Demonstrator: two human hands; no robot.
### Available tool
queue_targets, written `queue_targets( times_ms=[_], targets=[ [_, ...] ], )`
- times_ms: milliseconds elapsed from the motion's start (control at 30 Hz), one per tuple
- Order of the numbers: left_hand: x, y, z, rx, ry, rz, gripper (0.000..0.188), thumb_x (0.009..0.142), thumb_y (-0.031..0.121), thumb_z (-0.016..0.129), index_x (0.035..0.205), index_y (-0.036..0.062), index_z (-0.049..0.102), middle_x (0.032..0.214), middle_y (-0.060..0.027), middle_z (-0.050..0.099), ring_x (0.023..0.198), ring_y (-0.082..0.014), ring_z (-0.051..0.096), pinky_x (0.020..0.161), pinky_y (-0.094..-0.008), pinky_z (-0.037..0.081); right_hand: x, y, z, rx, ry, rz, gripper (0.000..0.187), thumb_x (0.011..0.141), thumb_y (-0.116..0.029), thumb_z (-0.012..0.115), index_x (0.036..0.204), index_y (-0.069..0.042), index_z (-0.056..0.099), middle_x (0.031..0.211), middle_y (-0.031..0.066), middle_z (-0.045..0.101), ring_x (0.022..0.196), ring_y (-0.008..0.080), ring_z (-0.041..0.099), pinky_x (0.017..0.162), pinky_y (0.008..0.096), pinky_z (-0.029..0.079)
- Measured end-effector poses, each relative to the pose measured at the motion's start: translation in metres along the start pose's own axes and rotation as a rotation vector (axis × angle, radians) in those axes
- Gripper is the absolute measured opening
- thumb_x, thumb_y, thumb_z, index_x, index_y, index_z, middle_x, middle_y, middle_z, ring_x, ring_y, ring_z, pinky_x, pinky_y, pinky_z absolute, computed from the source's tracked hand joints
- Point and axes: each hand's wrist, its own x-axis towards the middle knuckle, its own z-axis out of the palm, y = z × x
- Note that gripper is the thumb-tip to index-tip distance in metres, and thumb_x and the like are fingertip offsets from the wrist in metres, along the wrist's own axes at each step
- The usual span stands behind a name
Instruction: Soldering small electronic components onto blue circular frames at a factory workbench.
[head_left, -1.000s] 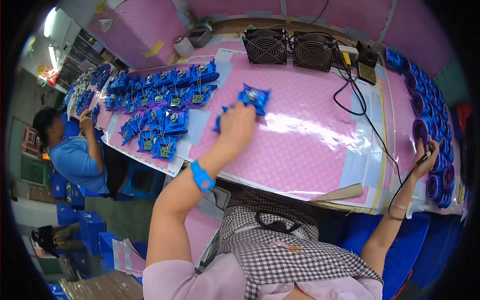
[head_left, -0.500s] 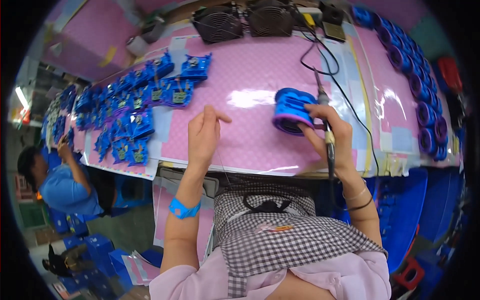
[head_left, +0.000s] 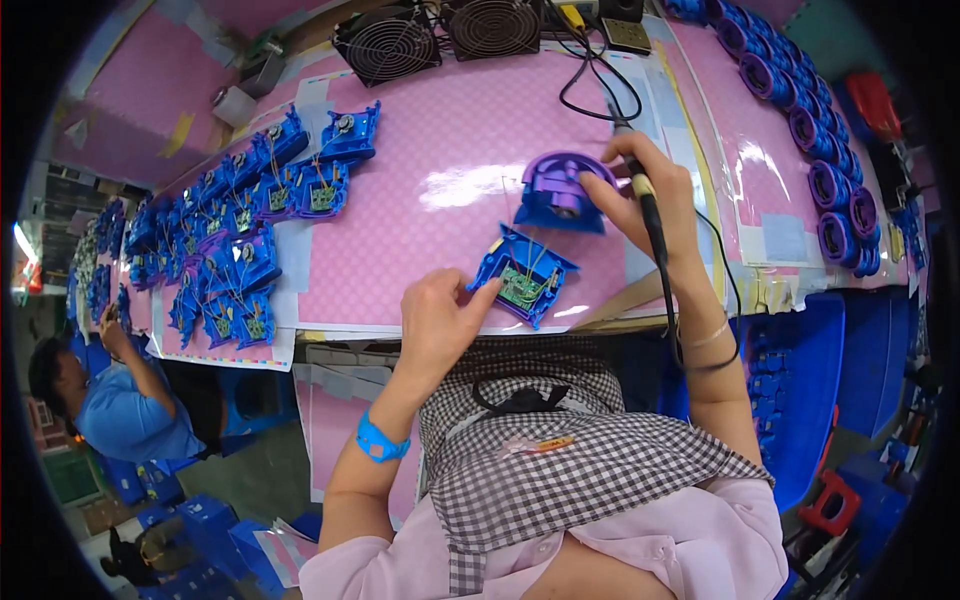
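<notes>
My left hand [head_left: 438, 318] pinches the edge of a blue plastic housing half [head_left: 530, 262] that lies open with a green circuit board [head_left: 520, 287] inside. Thin wires run from the board toward the other half, a blue-and-purple shell [head_left: 560, 185] with a round purple rim, tilted just beyond it. My right hand [head_left: 655, 190] grips that shell with thumb and fingers. Across the same hand lies a soldering iron [head_left: 650, 208], its tip end pointing away from me and its cable trailing down past my wrist.
Two black fans [head_left: 390, 45] stand at the back beside a soldering stand [head_left: 626, 35]. Opened blue housings [head_left: 240, 190] with boards crowd the left side; rows of round blue-purple units [head_left: 800, 100] line the right. A blue bin [head_left: 790, 400] sits below right. A co-worker [head_left: 130, 400] works at far left.
The blue-purple unit in my right hand now shows as two halves laid open, with board and wires exposed. My left hand has moved toward me and right, taking hold of the board half.
</notes>
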Motion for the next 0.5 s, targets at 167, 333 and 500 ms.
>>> queue_targets(
  times_ms=[167,333,500],
  targets=[
    [-0.026,-0.010,0.002,0.021,0.180,0.122,0.027,0.075,0.019,0.078,0.070,-0.0016,0.062,0.059,-0.0111,0.054,0.049,-0.0229,0.050,0.046,-0.0353,0.036,-0.001,0.009,0.004,-0.211,0.127,-0.035,0.028,0.077,-0.017,0.079,0.092,-0.004,0.059,0.062,0.0038,0.059,0.047,0.0121,0.052,0.047,0.0265,0.040],
    [-0.051,-0.020,-0.001,0.059,0.236,0.153,0.025,0.075,0.017,0.079,0.068,0.0004,0.062,0.058,-0.0090,0.051,0.048,-0.0207,0.048,0.046,-0.0342,0.035,-0.013,0.008,0.005,-0.040,0.094,-0.276,0.025,0.075,-0.007,0.077,0.086,-0.001,0.056,0.078,0.0089,0.064,0.077,0.0254,0.066,0.065,0.0337,0.051],
    [-0.051,-0.014,0.003,0.026,0.283,0.149,0.025,0.075,0.018,0.079,0.068,0.0011,0.062,0.058,-0.0081,0.052,0.049,-0.0199,0.048,0.046,-0.0333,0.035,-0.009,0.031,0.023,-0.076,-0.179,-0.168,0.016,0.077,0.001,0.062,0.092,-0.003,0.058,0.073,0.0093,0.058,0.078,0.0265,0.063,0.067,0.0339,0.049]
  ],
)
